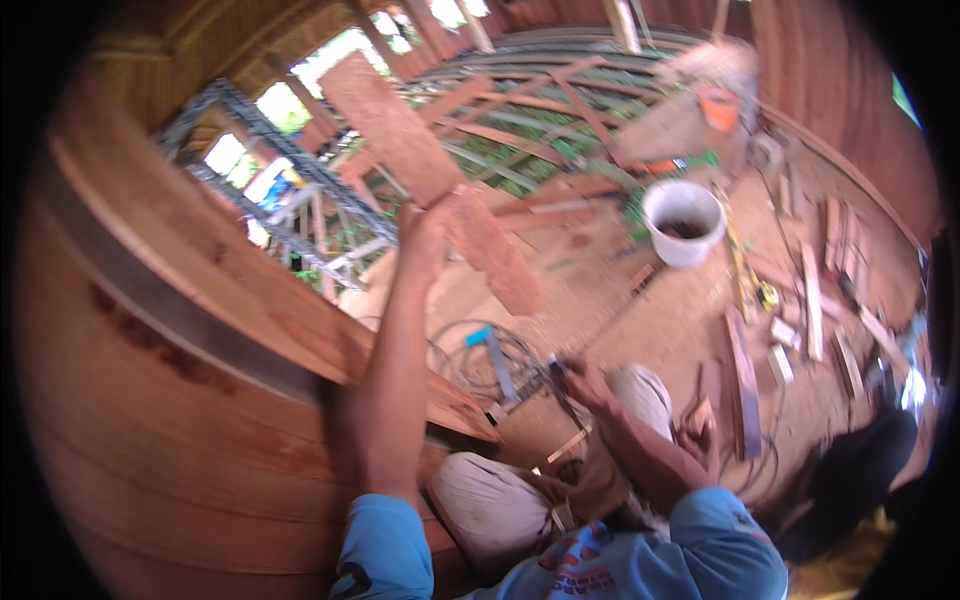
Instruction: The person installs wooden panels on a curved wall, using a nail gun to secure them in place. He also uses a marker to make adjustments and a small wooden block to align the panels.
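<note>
My left hand [426,232] is raised and wrapped round the edge of a reddish-brown wooden board [388,130]. The board slants from upper left to lower right, above and below the hand. Lower down, my right hand [583,388] is closed on a small dark tool [557,370] with a pale tip, in front of my knees. Blur hides what kind of tool it is. Just left of that hand, a grey tool with a bright blue end [480,337] lies beside loops of dark cable [447,345].
A large curved timber panel [200,400] fills the left side. A white bucket [684,222] stands right of centre, near a yellow tape measure [767,295]. Several wood offcuts [742,385] litter the floor at right. Long planks [510,140] lie crisscrossed behind, near a metal frame [290,150].
</note>
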The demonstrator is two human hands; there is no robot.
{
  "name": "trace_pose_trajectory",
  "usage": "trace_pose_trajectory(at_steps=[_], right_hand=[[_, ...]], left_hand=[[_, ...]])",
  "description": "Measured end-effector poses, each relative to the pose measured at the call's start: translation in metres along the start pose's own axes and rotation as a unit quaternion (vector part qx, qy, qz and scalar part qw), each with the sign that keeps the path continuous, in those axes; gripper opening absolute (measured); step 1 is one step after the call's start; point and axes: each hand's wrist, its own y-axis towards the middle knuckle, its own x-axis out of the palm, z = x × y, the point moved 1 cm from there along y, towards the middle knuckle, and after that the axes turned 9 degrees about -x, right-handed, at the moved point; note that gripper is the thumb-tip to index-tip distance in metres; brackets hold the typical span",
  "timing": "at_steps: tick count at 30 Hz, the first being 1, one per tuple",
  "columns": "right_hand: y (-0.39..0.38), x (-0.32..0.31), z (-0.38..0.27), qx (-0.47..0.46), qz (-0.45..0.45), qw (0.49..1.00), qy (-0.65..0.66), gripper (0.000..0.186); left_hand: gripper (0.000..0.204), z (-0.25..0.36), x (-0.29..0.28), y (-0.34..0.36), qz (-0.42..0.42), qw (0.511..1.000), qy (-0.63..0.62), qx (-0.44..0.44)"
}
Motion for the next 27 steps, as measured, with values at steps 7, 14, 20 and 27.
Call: trace_pose_trajectory(at_steps=[7, 14, 20, 27], right_hand=[[0.006, -0.011, 0.003, -0.109, 0.281, 0.942, 0.149, 0.036], [-0.011, -0.022, -0.029, -0.077, 0.279, 0.941, 0.175, 0.032], [-0.026, -0.068, -0.045, -0.019, 0.399, 0.893, 0.205, 0.035], [-0.083, -0.175, 0.051, -0.012, 0.467, 0.884, -0.014, 0.029]], left_hand=[[0.032, -0.066, 0.019, 0.0, -0.01, 0.998, 0.029, -0.063], [0.034, -0.146, 0.085, -0.021, -0.036, 0.987, -0.022, -0.157], [0.048, -0.182, 0.111, -0.021, -0.128, 0.967, 0.093, -0.198], [0.045, -0.202, 0.05, -0.056, -0.091, 0.948, 0.1, -0.289]])
